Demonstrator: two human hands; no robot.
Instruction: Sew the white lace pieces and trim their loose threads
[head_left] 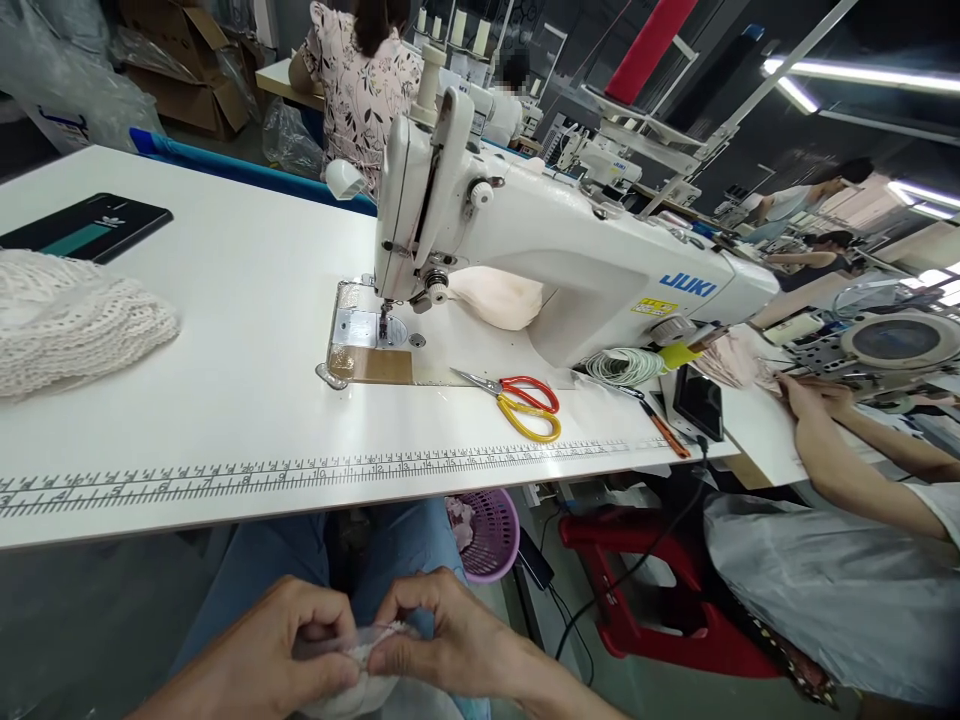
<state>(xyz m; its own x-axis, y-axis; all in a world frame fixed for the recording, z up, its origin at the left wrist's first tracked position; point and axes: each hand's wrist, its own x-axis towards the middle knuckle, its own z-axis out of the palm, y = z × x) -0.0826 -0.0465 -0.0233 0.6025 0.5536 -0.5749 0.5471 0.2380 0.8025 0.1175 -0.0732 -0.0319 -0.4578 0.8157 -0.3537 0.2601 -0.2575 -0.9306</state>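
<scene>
Over my lap, below the table's front edge, my left hand [300, 640] and my right hand [439, 630] are closed, pinching a piece of white fabric [356, 695] between thumbs and fingers. The fabric looks thin, with a textured edge showing between the thumbs; its lower part runs out of the frame. Beyond the hands stands a white sewing machine [570, 230], its presser foot [384, 322] over the metal needle plate. Scissors [525, 400] with one red and one yellow handle lie on the table in front of the machine.
White knitted fabric [75, 320] and a black case [97, 222] lie at the table's left. A printed ruler [300, 470] runs along the front edge. Below are a purple basket [495, 540] and a red stool [660, 600]. At right, a co-worker's arms [840, 430] handle fabric.
</scene>
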